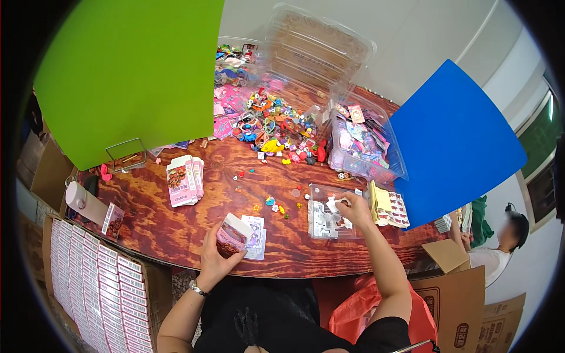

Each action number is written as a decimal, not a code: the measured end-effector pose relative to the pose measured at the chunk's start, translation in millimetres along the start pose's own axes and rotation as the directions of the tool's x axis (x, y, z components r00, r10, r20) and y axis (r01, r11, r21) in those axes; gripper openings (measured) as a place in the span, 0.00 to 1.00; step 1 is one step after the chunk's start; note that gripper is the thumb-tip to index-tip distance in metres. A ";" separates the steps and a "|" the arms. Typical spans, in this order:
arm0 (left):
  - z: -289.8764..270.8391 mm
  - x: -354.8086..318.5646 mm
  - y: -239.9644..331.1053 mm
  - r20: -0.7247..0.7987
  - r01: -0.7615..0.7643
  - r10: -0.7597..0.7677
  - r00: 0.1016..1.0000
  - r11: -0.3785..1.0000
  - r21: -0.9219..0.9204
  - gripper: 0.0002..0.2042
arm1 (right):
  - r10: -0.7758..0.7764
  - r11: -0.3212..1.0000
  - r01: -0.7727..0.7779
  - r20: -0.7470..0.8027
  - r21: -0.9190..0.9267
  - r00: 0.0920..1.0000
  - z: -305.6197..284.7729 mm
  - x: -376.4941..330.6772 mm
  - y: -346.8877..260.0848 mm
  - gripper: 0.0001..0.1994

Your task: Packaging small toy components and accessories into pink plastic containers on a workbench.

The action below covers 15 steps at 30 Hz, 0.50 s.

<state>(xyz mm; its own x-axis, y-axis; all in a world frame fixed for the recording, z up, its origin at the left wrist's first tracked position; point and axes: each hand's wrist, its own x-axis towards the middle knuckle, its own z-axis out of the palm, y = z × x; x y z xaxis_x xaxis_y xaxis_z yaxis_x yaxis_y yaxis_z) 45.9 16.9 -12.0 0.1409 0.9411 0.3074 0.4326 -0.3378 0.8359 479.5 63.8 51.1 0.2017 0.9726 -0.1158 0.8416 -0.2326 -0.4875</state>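
Note:
My left hand [210, 256] is wrapped round a small pink carton [231, 236] with its white top flap raised, just above the table's front edge. Partly behind the carton lie purple-and-white printed cards [253, 226]. Over a shallow clear plastic tray [313, 230], my right hand [355, 212] is closed, its fingertips pinching a small white piece [332, 205]. Several small white and dark printed pieces [326, 221] lie in the tray. Beside the tray, to the right, sits a stack of yellow-backed sticker sheets [385, 203].
Flattened pink cartons [185, 181] lie left of centre. Small colourful trinkets [273, 123] are heaped at the back, beside a clear bin [376, 156] of packets. A green panel [129, 76] and a blue panel [453, 147] flank the table. Packed cartons [97, 270] stand lower left; another person [500, 253] sits far right.

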 end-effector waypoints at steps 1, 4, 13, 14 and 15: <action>0.3 0.5 2.4 -0.004 0.001 -0.001 1.000 1.000 0.001 0.42 | 0.006 1.000 -0.007 0.053 0.018 0.999 -0.9 0.5 -0.5 0.16; 0.3 3.9 9.6 -0.007 -0.006 0.006 1.000 1.000 -0.024 0.42 | -0.066 0.977 0.078 -0.069 0.200 0.995 7.9 -3.1 -6.2 0.13; -1.9 -2.4 12.5 0.029 -0.021 0.020 0.999 0.999 0.042 0.42 | -0.028 0.996 0.026 0.021 0.090 0.999 15.2 -13.9 -20.4 0.13; -1.0 -2.2 10.9 0.031 -0.034 0.033 0.999 0.999 0.035 0.42 | -0.029 0.996 0.027 0.018 0.089 0.999 21.8 -13.9 -16.3 0.13; -0.1 -2.6 10.3 0.031 -0.044 0.043 0.999 0.999 0.031 0.42 | -0.159 0.986 0.147 -0.161 -0.082 0.974 29.6 -12.9 -11.5 0.11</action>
<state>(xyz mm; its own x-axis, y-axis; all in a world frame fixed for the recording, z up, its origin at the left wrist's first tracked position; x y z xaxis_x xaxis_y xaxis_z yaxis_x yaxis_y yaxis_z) 49.9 10.9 -4.2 0.1868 0.9257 0.3288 0.4536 -0.3782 0.8070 452.4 53.9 32.7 0.1431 0.9843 0.1037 0.9004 -0.0860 -0.4265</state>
